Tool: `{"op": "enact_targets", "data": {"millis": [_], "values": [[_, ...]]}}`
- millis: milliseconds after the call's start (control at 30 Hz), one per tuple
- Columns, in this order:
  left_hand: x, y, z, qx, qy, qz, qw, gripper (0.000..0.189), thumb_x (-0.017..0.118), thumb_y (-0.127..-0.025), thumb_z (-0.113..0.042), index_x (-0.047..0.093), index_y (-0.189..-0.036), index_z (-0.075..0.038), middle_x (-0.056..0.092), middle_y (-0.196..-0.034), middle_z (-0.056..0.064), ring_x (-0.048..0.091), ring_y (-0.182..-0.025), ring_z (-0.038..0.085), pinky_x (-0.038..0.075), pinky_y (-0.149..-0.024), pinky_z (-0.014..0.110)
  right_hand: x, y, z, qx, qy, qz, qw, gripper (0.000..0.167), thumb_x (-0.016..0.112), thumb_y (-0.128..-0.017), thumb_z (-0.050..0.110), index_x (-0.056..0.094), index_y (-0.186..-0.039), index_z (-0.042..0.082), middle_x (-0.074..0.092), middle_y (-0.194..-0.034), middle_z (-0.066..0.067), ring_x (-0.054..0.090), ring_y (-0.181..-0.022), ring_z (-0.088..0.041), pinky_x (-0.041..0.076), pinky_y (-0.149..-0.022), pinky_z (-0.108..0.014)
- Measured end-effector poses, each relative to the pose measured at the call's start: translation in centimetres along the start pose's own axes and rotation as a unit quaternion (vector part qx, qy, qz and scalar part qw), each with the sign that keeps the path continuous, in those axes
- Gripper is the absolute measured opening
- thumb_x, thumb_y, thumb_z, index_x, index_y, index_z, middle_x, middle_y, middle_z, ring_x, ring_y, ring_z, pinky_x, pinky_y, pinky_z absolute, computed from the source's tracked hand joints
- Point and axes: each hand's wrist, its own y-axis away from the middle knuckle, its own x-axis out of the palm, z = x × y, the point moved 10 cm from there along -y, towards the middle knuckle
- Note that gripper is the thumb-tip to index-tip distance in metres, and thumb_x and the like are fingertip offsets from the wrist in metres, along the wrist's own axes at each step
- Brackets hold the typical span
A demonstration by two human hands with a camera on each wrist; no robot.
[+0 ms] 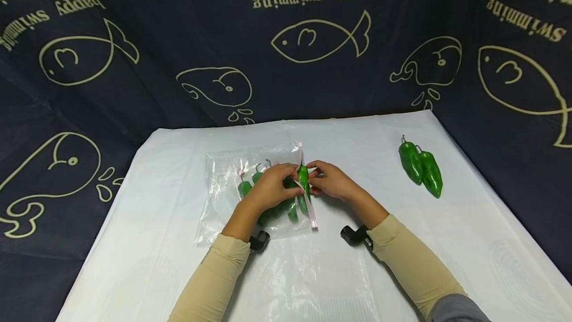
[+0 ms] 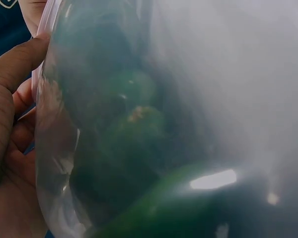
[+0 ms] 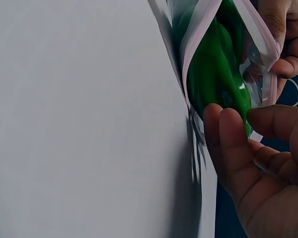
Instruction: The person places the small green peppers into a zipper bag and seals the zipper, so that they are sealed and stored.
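Note:
A clear zip bag (image 1: 222, 162) with a pink-edged mouth lies on the white table, several green peppers (image 1: 245, 189) showing through its film. My left hand (image 1: 273, 186) pinches the bag's edge at the mouth, which the left wrist view shows with the thumb (image 2: 21, 62) on the film. In the open mouth sits another green pepper (image 3: 213, 69), partly inside the bag. My right hand (image 1: 332, 181) holds this pepper's outer end between thumb and fingers, as seen in the right wrist view. The peppers look blurred through the plastic in the left wrist view.
Two green peppers (image 1: 420, 168) lie side by side at the right of the white table (image 1: 156, 188). Another sheet of clear plastic (image 1: 330, 277) lies near the front. Dark fabric with fish drawings (image 1: 321, 39) hangs around the table's back and sides.

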Motion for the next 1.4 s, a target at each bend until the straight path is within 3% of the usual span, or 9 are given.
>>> {"op": "enact_targets", "data": {"millis": [333, 500, 767, 1000, 1167, 1300, 1400], "values": [[0.1, -0.1, -0.2, 0.013, 0.011, -0.006, 0.9998, 0.030, 0.085, -0.080, -0.023, 0.061, -0.091, -0.008, 0.067, -0.119, 0.007, 0.058, -0.118, 0.022, 0.028, -0.112, 0.054, 0.8, 0.0, -0.3, 0.010, -0.055, 0.037, 0.9978, 0.048, 0.048, -0.097, -0.008, 0.041, -0.144, -0.003, 0.055, -0.118, -0.023, 0.069, -0.081, -0.021, 0.058, -0.073, -0.035], [0.1, -0.2, -0.2, 0.005, 0.002, -0.002, 1.0000, 0.030, 0.084, -0.081, -0.026, 0.060, -0.092, -0.012, 0.066, -0.116, 0.003, 0.059, -0.110, 0.021, 0.027, -0.113, 0.054, 1.3, 0.0, -0.1, 0.008, -0.070, 0.053, 0.9961, 0.056, 0.047, -0.093, -0.012, 0.037, -0.147, -0.003, 0.053, -0.124, -0.024, 0.066, -0.083, -0.019, 0.057, -0.073, -0.032], [0.0, -0.2, -0.3, 0.010, -0.006, -0.003, 0.9999, 0.029, 0.084, -0.082, -0.026, 0.060, -0.094, -0.013, 0.066, -0.110, 0.002, 0.059, -0.102, 0.020, 0.026, -0.113, 0.054, 1.7, 0.2, 0.1, 0.002, -0.067, 0.078, 0.9947, 0.058, 0.049, -0.093, -0.009, 0.035, -0.149, -0.002, 0.051, -0.133, -0.024, 0.064, -0.088, -0.020, 0.056, -0.080, -0.035], [0.6, 0.1, -0.2, 0.012, -0.001, 0.003, 0.9999, 0.030, 0.083, -0.083, -0.024, 0.062, -0.095, -0.008, 0.067, -0.112, 0.005, 0.061, -0.105, 0.020, 0.026, -0.113, 0.054, 2.2, 0.8, 0.0, -0.009, -0.043, 0.106, 0.9934, 0.059, 0.053, -0.093, -0.004, 0.036, -0.150, 0.000, 0.051, -0.139, -0.021, 0.063, -0.102, -0.022, 0.054, -0.086, -0.038], [0.9, 0.0, 0.0, 0.012, -0.004, 0.002, 0.9999, 0.029, 0.083, -0.082, -0.024, 0.062, -0.094, -0.009, 0.068, -0.106, 0.003, 0.062, -0.102, 0.020, 0.028, -0.113, 0.053, 1.3, 1.2, -0.1, -0.011, -0.033, 0.095, 0.9948, 0.056, 0.058, -0.095, 0.000, 0.041, -0.147, 0.000, 0.053, -0.136, -0.022, 0.062, -0.109, -0.025, 0.053, -0.089, -0.038], [0.8, 0.0, 0.0, 0.013, -0.003, -0.001, 0.9999, 0.027, 0.084, -0.081, -0.022, 0.061, -0.091, -0.011, 0.069, -0.108, 0.006, 0.063, -0.108, 0.021, 0.029, -0.112, 0.053, -0.3, 1.8, 0.0, -0.016, -0.024, 0.083, 0.9961, 0.052, 0.059, -0.096, 0.001, 0.043, -0.145, -0.001, 0.052, -0.136, -0.024, 0.063, -0.109, -0.027, 0.052, -0.090, -0.038], [0.7, -0.1, 0.1, 0.014, -0.006, 0.001, 0.9999, 0.028, 0.083, -0.082, -0.023, 0.060, -0.091, -0.011, 0.068, -0.103, 0.003, 0.063, -0.104, 0.020, 0.029, -0.112, 0.053, -1.7, 2.3, 0.1, -0.023, -0.010, 0.074, 0.9969, 0.051, 0.058, -0.097, 0.002, 0.042, -0.145, -0.004, 0.050, -0.138, -0.026, 0.064, -0.109, -0.029, 0.052, -0.090, -0.040]]}}
